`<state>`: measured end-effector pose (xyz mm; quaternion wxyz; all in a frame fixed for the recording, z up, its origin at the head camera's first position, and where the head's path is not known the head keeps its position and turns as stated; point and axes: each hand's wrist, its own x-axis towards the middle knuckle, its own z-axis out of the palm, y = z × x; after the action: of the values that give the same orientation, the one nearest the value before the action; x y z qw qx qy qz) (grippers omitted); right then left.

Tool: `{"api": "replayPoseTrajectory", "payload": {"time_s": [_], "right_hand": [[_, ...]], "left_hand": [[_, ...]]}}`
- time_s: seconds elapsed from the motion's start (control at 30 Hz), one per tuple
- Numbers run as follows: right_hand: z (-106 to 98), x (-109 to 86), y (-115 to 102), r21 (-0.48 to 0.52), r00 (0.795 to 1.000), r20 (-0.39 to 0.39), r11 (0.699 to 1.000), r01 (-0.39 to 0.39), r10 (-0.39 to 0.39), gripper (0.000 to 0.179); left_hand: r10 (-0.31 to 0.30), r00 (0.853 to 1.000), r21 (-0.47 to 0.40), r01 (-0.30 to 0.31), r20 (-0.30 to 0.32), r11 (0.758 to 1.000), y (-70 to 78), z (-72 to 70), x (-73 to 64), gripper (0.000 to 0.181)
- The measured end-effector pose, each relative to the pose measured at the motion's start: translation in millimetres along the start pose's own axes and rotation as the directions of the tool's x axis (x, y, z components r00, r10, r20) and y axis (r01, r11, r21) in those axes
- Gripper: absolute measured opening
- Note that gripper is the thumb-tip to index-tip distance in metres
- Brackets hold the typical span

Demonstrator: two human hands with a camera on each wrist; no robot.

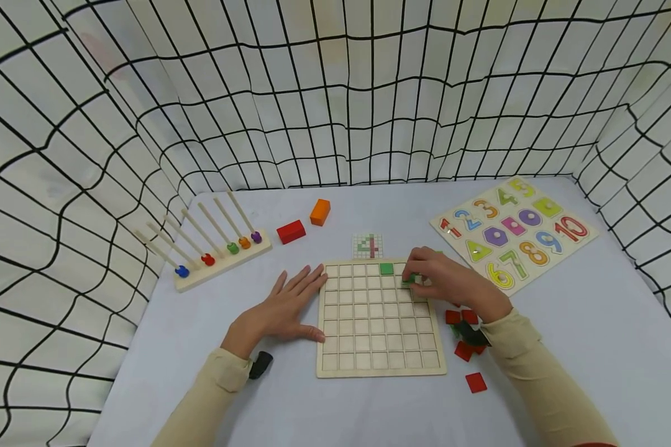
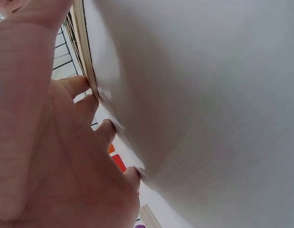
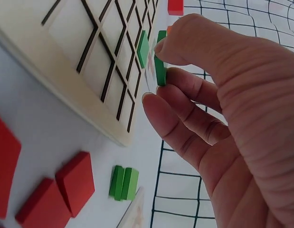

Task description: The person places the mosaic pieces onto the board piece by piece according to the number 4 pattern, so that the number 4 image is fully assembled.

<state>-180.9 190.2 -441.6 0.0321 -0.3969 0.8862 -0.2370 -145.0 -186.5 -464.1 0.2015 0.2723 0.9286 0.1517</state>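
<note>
One thin, plain green tile [image 3: 160, 71] is pinched by your right hand [image 1: 438, 276], at the upper right of the pale wooden grid board [image 1: 380, 374]. Another green square [image 1: 386, 269] sits in the top row. Your left hand [image 1: 282, 310], fingers spread, touches the board's left edge. Loose red tiles [image 1: 476, 382] lie rightward on the white bench [image 1: 346, 413].

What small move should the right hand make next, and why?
Perhaps lower the pinched green tile into a cell of the wooden grid board: the right hand holds it near the upper right, a second green tile sits in the top row, and the left hand rests against the left edge. The pattern card shows a 4; which cell is unclear.
</note>
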Motion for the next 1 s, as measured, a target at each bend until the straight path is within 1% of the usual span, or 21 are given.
{"api": "replayPoseTrajectory", "payload": {"time_s": [0.17, 0.37, 0.43, 0.63, 0.77, 0.87, 1.0], "right_hand": [[4, 8.2, -4, -0.004, 0.999, 0.002, 0.999, 0.034, -0.034, 0.008], [10, 17.0, -5, 0.003, 0.999, 0.033, 1.0, 0.006, -0.006, 0.008], [13, 20.8, -5, 0.001, 0.999, 0.036, 1.0, 0.013, -0.013, 0.006], [24, 33.9, -9, -0.022, 0.997, 0.022, 0.997, 0.075, -0.074, 0.006], [31, 40.9, -10, -0.062, 0.994, 0.0, 0.992, 0.112, -0.112, 0.007], [36, 45.1, -10, -0.112, 0.986, -0.029, 0.98, 0.162, -0.166, 0.008], [42, 49.5, -9, -0.139, 0.969, -0.071, 0.964, 0.227, -0.238, 0.01]], "left_hand": [[-0.001, 1.0, -0.003, 0.001, -0.001, 1.0, -0.4, 0.5, 0.6, 0.122], [-0.004, 1.0, -0.009, 0.004, 0.001, 1.0, 0.0, 0.3, 1.0, 0.123], [-0.007, 1.0, -0.01, 0.007, 0.003, 1.0, 0.0, 0.1, 1.0, 0.123], [-0.011, 1.0, -0.022, 0.011, 0.002, 1.0, -0.2, 0.3, 0.9, 0.123], [-0.007, 1.0, -0.028, 0.007, -0.002, 1.0, -0.1, 1.0, 0.7, 0.123], [-0.006, 1.0, -0.028, 0.005, -0.003, 1.0, 0.2, 1.0, 0.2, 0.123], [-0.006, 1.0, -0.026, 0.005, -0.003, 1.0, 0.4, 0.2, -0.2, 0.123]]}}
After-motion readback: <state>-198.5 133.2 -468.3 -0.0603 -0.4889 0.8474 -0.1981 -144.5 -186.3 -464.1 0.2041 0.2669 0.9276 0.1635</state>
